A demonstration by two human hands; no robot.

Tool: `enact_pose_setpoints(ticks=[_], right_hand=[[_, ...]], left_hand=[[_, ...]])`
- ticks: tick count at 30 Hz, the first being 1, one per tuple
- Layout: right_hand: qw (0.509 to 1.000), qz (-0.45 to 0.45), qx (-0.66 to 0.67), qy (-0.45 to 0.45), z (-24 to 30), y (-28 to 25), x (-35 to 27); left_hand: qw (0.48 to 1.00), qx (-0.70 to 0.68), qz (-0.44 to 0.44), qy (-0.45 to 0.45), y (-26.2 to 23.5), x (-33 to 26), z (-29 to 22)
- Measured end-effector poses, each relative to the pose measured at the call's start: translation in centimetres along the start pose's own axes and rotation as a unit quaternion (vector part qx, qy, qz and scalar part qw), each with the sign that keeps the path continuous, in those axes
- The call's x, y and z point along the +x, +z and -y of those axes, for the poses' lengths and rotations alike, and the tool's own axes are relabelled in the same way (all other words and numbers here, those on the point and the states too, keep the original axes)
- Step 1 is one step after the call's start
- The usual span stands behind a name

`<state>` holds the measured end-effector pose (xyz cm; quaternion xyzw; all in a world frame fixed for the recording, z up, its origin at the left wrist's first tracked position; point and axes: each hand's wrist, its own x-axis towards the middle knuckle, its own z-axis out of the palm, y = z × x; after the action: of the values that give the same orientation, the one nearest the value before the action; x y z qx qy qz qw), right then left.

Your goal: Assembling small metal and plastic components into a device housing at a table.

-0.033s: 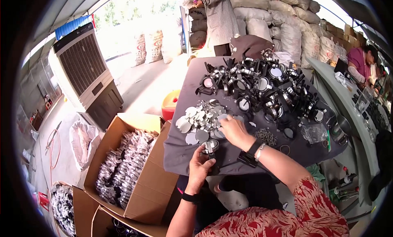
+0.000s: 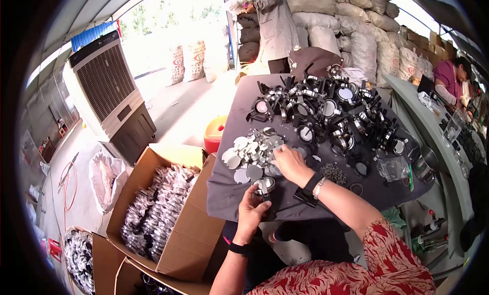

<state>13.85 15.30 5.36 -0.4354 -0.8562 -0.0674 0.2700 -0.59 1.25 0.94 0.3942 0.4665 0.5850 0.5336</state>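
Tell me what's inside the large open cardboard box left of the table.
The cardboard box holds heaped whitish and silvery pieces, too small to identify; whatever lies beneath them is covered.

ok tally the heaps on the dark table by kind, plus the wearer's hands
Heap of flat discs: 1
Heap of black-and-metal pieces: 1
Heap of small metal bits: 1
Hands, left hand and right hand: 2
Total: 5

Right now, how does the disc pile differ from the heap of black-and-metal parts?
The disc pile is smaller; the part heap spreads wider. The discs are flat and pale, while the heap's parts are bulky, black with metal rings. The right hand is at the disc pile, not the part heap. Both lie jumbled on the dark cloth.
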Motion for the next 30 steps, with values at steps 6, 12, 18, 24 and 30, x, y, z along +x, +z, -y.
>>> enact_pose_setpoints(ticks=[6, 12, 18, 24, 30], right_hand=[[0.995, 0.054, -0.077, -0.033, -0.8, 4.5, 1.5], [0.99, 0.06, -0.103, -0.076, 0.0, 3.8, 1.4], [0.992, 0.061, -0.084, -0.076, -0.9, 2.7, 1.0], [0.99, 0.078, -0.082, -0.079, -3.1, 3.6, 0.9], [0.992, 0.062, -0.096, -0.049, -1.7, 3.9, 1.8]], left_hand=[[0.999, 0.041, 0.01, 0.023, 0.8, -0.3, 0.0], [0.998, 0.057, -0.003, 0.034, 0.3, -0.1, 0.3], [0.997, 0.06, -0.002, 0.04, 0.4, 0.0, 0.3], [0.997, 0.069, -0.001, 0.017, 0.5, 0.1, -0.2], [0.997, 0.068, 0.008, 0.027, 0.5, 0.3, -0.4]])
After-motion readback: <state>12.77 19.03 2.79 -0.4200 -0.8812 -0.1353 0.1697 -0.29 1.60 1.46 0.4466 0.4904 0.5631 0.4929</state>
